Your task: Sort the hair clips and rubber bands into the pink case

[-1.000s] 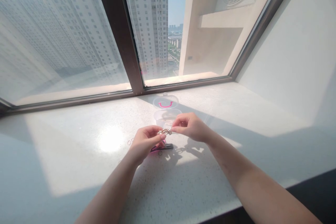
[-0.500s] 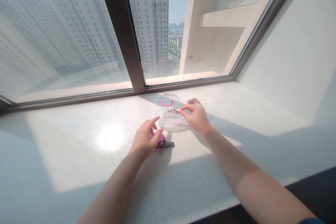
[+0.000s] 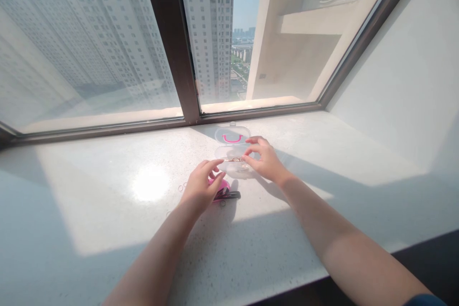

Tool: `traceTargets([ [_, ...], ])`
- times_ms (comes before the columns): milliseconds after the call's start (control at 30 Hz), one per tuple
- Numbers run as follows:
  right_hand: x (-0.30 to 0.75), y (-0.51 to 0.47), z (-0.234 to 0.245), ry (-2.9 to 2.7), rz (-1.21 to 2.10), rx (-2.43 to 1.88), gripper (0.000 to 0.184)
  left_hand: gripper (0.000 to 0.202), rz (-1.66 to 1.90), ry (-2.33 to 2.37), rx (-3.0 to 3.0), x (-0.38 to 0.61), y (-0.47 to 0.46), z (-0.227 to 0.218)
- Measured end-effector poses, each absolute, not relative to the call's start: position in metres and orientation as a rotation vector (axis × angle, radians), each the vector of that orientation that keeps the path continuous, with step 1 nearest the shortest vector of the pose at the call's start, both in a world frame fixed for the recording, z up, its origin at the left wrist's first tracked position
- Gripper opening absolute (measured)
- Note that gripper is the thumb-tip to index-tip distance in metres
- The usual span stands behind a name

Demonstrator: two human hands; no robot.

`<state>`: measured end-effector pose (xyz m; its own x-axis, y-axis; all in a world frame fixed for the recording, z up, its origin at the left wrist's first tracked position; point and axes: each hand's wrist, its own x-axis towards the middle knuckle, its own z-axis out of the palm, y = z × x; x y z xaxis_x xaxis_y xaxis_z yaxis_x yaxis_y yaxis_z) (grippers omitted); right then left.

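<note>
My right hand (image 3: pixel 264 158) pinches a small gold openwork metal hair clip (image 3: pixel 234 159) between thumb and fingertips, low over a clear plastic box (image 3: pixel 231 171). The box stands with its lid (image 3: pixel 219 135) swung open toward the window; a pink curved handle (image 3: pixel 232 140) shows at the lid. Just left of the box hovers my left hand (image 3: pixel 201 185), thumb and index finger apart, with nothing visible between them. Its index fingertip is close to the clip's left end; whether they touch I cannot tell. Partly behind this hand lie a bright pink object (image 3: pixel 224 184) and a black, narrow object (image 3: pixel 234 195).
Small thin rings (image 3: pixel 180 188) lie left of my left hand, another ring (image 3: pixel 223 203) below the black object. The speckled white sill (image 3: pixel 107 191) ends at a dark front edge lower right. A brown-framed window (image 3: pixel 191 115) stands behind, a white wall (image 3: pixel 405 86) at right.
My right hand has lowered the hair clip toward the box, and the clip now lies more level. The left hand's index finger has come nearer to the clip. The view has shifted slightly.
</note>
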<state>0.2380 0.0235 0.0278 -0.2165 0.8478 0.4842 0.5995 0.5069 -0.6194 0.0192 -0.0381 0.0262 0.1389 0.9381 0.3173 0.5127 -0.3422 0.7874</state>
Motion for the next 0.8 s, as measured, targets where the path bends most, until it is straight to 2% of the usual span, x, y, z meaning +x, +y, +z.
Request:
traceTargets([
  [433, 0.242, 0.025, 0.028, -1.9, 0.388, -1.167, 0.005, 0.023, 1.147, 1.439, 1.937, 0.017, -0.039, 0.026],
  [700, 0.241, 0.02, 0.033, -1.779, 0.266, -1.019, 0.004, 0.012, 1.003, 1.591, 2.063, 0.013, -0.037, 0.03],
  [800, 0.238, 0.009, 0.042, -1.72, 0.182, -0.901, 0.016, 0.013, 0.924, 1.65, 2.078, 0.011, -0.037, 0.033],
])
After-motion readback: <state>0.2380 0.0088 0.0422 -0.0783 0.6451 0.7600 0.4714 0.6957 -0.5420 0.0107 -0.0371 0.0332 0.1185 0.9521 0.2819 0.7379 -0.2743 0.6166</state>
